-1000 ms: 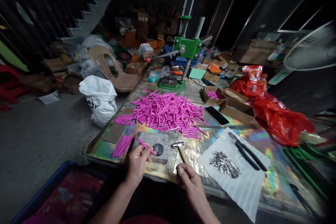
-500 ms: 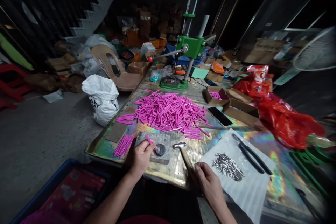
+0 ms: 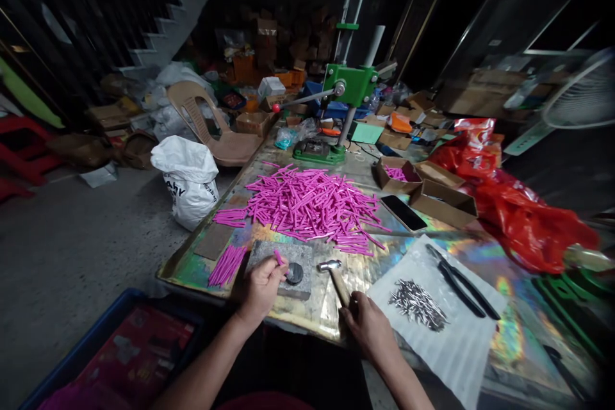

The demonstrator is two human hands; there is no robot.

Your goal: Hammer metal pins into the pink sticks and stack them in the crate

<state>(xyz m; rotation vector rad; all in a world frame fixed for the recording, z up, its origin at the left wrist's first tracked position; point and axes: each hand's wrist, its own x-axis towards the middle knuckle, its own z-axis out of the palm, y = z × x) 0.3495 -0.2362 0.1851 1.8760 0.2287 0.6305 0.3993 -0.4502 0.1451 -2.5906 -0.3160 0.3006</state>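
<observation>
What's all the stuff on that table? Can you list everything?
pink sticks: big pile, pink, table middle
stick bundle: one, pink, left of the block
block: one, grey, table front
disc: one, black, on the block
hammer: one, silver head, right of block
pins: heap, silver, on the white sheet
pliers: one, black, on the sheet
phone: one, black, behind the sheet
boxes: several, brown, right of pile
press: one, green, far end
bag: one, red, right side
sack: one, white, floor at left
left grip: one hand, pinching single stick over block
right grip: one hand, on hammer handle
</observation>
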